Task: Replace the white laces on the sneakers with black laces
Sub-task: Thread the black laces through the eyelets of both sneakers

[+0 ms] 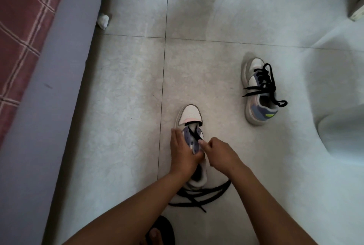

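The near white and lavender low-top sneaker (pixel 190 124) stands toe-away on the pale tiled floor (pixel 122 107), with only its farthest eyelets crossed by a flat black lace (pixel 194 133). The left hand (pixel 183 152) grips the sneaker's left side and tongue, fingers curled round the upper, while the right hand (pixel 213 151) pinches the lace at a right-side eyelet, fingers bent tight on it. The rest of that lace lies in a loose tangle (pixel 199 195) on the floor behind the heel, near a dark sandal (pixel 163 229) on the person's foot. That slack could well knot or catch under the sandal as it is drawn through, and an eyelet could be skipped or the flat lace twisted, leaving uneven ends. The second sneaker (pixel 260 95), to the far right and well apart, already carries black laces, untied and trailing. No brand, label or writing is readable on either shoe; only a small yellow-green mark shows near the second sneaker's heel.
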The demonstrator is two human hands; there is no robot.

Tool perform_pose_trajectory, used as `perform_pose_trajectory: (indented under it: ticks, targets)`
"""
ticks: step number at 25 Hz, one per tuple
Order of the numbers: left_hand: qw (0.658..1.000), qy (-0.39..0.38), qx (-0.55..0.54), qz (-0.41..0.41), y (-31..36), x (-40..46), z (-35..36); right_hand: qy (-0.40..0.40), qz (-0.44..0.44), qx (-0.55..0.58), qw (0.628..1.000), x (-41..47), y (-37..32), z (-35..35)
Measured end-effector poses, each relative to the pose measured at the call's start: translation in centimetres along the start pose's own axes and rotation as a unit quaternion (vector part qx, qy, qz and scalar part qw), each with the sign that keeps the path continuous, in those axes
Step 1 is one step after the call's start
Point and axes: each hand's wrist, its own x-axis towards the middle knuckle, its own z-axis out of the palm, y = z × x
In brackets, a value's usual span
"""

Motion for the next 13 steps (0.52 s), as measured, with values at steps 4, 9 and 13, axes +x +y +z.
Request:
perform_pose_trajectory:
  ticks: [4, 9, 13]
  targets:
    - [0.990, 0.015, 0.124, 0.067, -0.5, 0.1, 0.2, 0.103, -0.065, -0.170, 0.978, -3.1, -3.3, 0.0]
    - [0.995, -0.009, 0.048, 0.083, 0.1, -0.2, -0.1, 0.091, -0.070, -0.240, 0.964, -6.5, -4.0, 2.4]
    - [0.994, -0.015, 0.062, 0.086, -0.4, 0.2, -0.1, 0.058, -0.049, -0.227, 0.971, -6.7, -4.6, 3.2]
